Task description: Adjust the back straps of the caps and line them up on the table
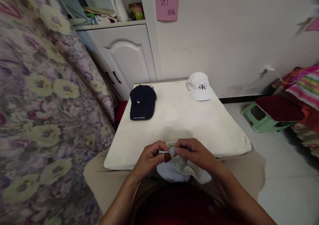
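A pale cap (171, 172) lies over my lap at the table's near edge, its inside partly turned toward me. My left hand (152, 157) pinches the cap's back strap beside a brass-coloured buckle (167, 157). Close by on the right, my right hand (191, 152) has thumb and fingers closed on the cap's edge near a small pale strap end or label (171, 150). Which of the two it is, I cannot make out. Further off on the table, a navy cap (143, 102) sits at the left and a white cap (199, 85) with dark letters at the back right.
The cream-covered table (174, 109) stands against the wall. A floral curtain (57, 118) hangs at the left, by a white cabinet (124, 52) holding a white flask (119, 6). To the right is a green stool (264, 118) with a dark red top. A pink note (166, 2) hangs ahead.
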Action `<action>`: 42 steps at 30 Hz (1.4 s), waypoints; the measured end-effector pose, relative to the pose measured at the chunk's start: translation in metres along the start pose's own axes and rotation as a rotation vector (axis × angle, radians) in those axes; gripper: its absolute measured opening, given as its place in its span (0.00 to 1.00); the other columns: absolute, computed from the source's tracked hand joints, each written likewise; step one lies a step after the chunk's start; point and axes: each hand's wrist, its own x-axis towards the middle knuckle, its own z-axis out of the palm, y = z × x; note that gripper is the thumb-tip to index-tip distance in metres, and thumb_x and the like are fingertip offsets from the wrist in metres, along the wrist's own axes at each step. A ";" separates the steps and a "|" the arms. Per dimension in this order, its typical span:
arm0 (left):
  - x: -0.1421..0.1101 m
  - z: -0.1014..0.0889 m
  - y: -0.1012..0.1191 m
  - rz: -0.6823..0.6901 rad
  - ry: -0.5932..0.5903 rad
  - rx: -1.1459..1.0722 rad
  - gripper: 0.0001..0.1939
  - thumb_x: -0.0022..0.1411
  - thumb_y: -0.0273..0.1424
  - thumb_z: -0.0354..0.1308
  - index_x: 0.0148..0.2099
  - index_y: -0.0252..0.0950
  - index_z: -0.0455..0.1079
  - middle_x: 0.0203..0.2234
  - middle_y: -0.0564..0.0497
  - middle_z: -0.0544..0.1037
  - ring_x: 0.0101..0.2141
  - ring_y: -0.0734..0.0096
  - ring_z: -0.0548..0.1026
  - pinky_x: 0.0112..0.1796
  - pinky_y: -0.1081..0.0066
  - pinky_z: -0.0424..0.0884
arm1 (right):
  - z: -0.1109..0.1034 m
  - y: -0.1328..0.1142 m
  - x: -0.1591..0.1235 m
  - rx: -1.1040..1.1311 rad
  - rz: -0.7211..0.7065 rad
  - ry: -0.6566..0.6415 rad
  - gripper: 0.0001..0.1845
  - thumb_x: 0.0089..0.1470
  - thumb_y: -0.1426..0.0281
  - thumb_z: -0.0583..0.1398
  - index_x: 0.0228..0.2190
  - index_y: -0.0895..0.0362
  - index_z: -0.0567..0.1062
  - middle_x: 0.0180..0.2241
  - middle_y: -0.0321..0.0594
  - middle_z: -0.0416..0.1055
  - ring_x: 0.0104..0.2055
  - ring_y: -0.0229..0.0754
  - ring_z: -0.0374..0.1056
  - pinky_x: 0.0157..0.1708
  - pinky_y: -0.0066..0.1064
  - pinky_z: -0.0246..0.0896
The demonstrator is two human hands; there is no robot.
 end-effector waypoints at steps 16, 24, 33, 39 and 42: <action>0.002 0.001 -0.003 -0.019 -0.013 0.025 0.12 0.58 0.38 0.64 0.33 0.34 0.69 0.25 0.54 0.69 0.27 0.74 0.63 0.29 0.74 0.58 | -0.003 0.015 0.005 0.115 -0.016 -0.106 0.15 0.58 0.59 0.62 0.30 0.59 0.77 0.21 0.32 0.65 0.23 0.33 0.59 0.26 0.25 0.55; 0.002 0.003 0.000 -0.024 -0.014 0.019 0.12 0.58 0.38 0.64 0.33 0.34 0.69 0.25 0.54 0.68 0.27 0.74 0.63 0.29 0.75 0.58 | -0.011 0.018 0.009 0.103 -0.053 -0.207 0.12 0.58 0.62 0.62 0.29 0.59 0.76 0.23 0.33 0.68 0.25 0.33 0.62 0.28 0.25 0.57; 0.004 0.003 0.000 -0.017 -0.023 0.022 0.13 0.58 0.39 0.64 0.32 0.34 0.69 0.24 0.53 0.70 0.27 0.73 0.65 0.29 0.74 0.60 | -0.011 0.017 0.010 0.123 -0.054 -0.184 0.08 0.57 0.65 0.62 0.33 0.58 0.75 0.27 0.33 0.68 0.27 0.34 0.62 0.30 0.26 0.58; 0.005 0.006 0.002 -0.009 -0.058 -0.049 0.12 0.59 0.38 0.63 0.33 0.33 0.69 0.24 0.53 0.73 0.26 0.73 0.67 0.29 0.74 0.61 | -0.014 0.014 0.013 0.112 -0.040 -0.228 0.07 0.55 0.67 0.63 0.31 0.59 0.76 0.25 0.32 0.68 0.26 0.33 0.62 0.28 0.25 0.58; 0.005 0.007 0.003 -0.003 -0.058 -0.048 0.11 0.60 0.36 0.63 0.33 0.33 0.69 0.24 0.53 0.74 0.26 0.73 0.68 0.29 0.74 0.62 | -0.014 0.010 0.013 0.081 -0.037 -0.207 0.06 0.55 0.68 0.63 0.30 0.59 0.76 0.24 0.32 0.67 0.26 0.33 0.62 0.28 0.25 0.58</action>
